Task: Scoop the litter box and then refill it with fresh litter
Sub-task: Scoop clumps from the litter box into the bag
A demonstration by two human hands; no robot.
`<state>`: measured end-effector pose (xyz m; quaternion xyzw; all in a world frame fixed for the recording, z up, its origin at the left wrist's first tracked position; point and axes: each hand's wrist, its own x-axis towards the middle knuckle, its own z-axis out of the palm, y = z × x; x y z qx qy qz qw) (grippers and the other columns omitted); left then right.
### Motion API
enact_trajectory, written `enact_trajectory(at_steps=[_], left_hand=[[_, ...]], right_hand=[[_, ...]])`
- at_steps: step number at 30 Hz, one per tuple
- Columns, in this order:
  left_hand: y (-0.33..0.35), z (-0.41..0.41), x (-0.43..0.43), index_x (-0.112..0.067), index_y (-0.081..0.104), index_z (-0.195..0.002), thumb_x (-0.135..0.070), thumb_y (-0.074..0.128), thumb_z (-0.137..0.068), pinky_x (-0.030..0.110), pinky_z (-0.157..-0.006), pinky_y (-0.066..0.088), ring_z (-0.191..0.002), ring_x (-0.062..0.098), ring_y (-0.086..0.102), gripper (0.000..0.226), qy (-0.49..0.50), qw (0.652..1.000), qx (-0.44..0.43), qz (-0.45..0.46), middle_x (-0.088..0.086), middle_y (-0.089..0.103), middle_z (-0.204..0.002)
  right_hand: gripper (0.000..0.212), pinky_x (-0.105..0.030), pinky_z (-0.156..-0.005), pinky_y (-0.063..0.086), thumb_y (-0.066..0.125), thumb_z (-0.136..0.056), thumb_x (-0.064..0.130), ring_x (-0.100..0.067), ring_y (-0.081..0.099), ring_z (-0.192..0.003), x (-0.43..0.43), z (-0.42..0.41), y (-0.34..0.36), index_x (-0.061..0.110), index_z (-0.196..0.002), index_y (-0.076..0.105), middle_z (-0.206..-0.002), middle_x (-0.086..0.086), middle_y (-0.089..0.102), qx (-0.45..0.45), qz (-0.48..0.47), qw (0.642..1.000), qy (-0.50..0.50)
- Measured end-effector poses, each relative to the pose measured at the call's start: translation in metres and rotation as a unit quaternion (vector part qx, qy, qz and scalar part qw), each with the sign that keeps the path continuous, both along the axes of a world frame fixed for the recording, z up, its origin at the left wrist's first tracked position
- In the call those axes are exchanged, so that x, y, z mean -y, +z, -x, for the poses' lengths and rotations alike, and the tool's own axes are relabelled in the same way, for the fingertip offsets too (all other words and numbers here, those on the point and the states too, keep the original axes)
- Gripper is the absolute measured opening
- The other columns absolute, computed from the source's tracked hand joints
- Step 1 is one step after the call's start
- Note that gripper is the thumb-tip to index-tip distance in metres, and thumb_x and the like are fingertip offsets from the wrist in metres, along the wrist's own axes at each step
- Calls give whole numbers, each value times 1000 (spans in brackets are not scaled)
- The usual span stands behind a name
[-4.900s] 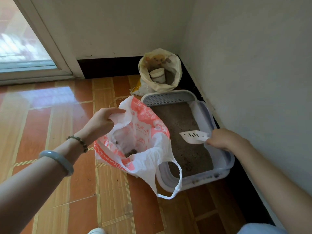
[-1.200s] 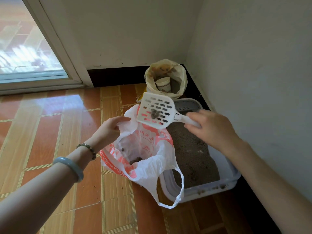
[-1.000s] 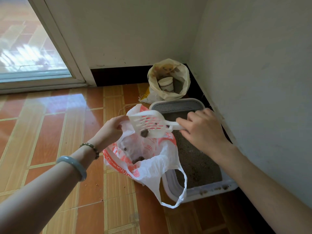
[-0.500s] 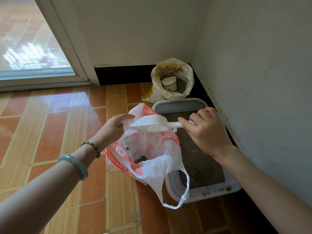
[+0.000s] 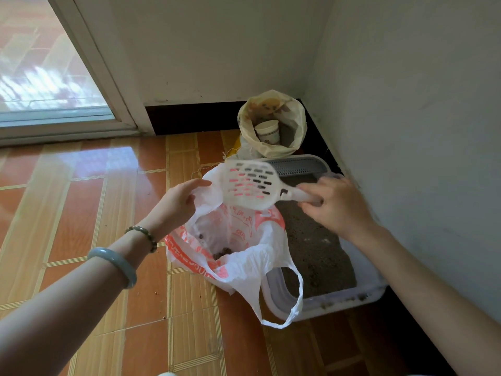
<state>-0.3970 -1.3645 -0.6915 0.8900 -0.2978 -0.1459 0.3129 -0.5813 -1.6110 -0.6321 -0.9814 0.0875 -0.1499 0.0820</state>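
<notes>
Scooping looks partway done: the left hand (image 5: 176,207) pinches the waste bag (image 5: 238,256) open, the right hand (image 5: 333,204) has its fingers clenched round the empty scoop (image 5: 249,185) above it, clumps dot the litter box (image 5: 366,291), and the litter sack (image 5: 271,147) at upper centre sits untouched.

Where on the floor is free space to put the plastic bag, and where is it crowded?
Free: the tiled floor between the plastic bag and the glass door, bare except a few crumbs; also the tiles before the litter box. Crowded: the corner, with the litter box along the wall and the litter sack behind it.
</notes>
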Motion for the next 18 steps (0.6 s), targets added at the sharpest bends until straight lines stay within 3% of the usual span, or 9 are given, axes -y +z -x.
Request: enact_trajectory(at_steps=[2, 4, 7, 10, 13, 18], left_hand=[[-2, 0, -1, -23, 50, -131, 6, 35, -94, 8, -53, 47, -100, 26, 61, 49, -3, 1000, 17, -7, 11, 52, -134], [-5, -1, -1, -25, 46, -135, 9, 36, -92, 9, -54, 48, -104, 28, 60, 55, -3, 1000, 20, -18, 11, 52, -135], [-5, -3, -1, -25, 46, -135, 11, 37, -91, 13, -59, 50, -108, 29, 59, 57, 4, 999, 30, -22, 11, 53, -134], [-5, -5, -2, -24, 48, -134, 11, 37, -91, 23, -68, 55, -108, 30, 58, 56, 12, 999, 33, -16, 11, 53, -134], [-7, -6, -1, -24, 48, -134, 11, 37, -91, 15, -59, 51, -109, 31, 58, 56, -2, 999, 31, -26, 12, 52, -134], [-6, -4, 4, -24, 47, -134, 11, 35, -91, 11, -52, 46, -103, 32, 60, 57, -9, 999, 32, -35, 13, 50, -137]], right_hand=[[24, -36, -68, 49, 71, -76, 22, -23, 59, -73, 9, 7, 11, 25, -100, 72, -79, -4, 64, -36, -131, 989, -65], [29, -33, -68, 46, 71, -77, 22, -22, 58, -77, 21, 13, 19, 25, -106, 71, -85, -3, 64, -59, -167, 978, -113], [31, -31, -67, 45, 71, -75, 25, -20, 59, -78, 42, 25, 23, 24, -107, 71, -89, -4, 67, -156, -157, 959, -177], [21, -28, -59, 43, 70, -72, 27, -20, 60, -71, 54, 35, 15, 23, -92, 74, -79, -4, 67, -327, -106, 914, -215], [15, -26, -55, 42, 71, -73, 26, -17, 60, -65, 49, 36, 1, 17, -86, 71, -72, -2, 64, -465, -59, 859, -208], [15, -25, -57, 47, 66, -77, 26, -14, 58, -57, 35, 28, -11, 12, -76, 62, -69, -3, 63, -551, -18, 811, -197]])
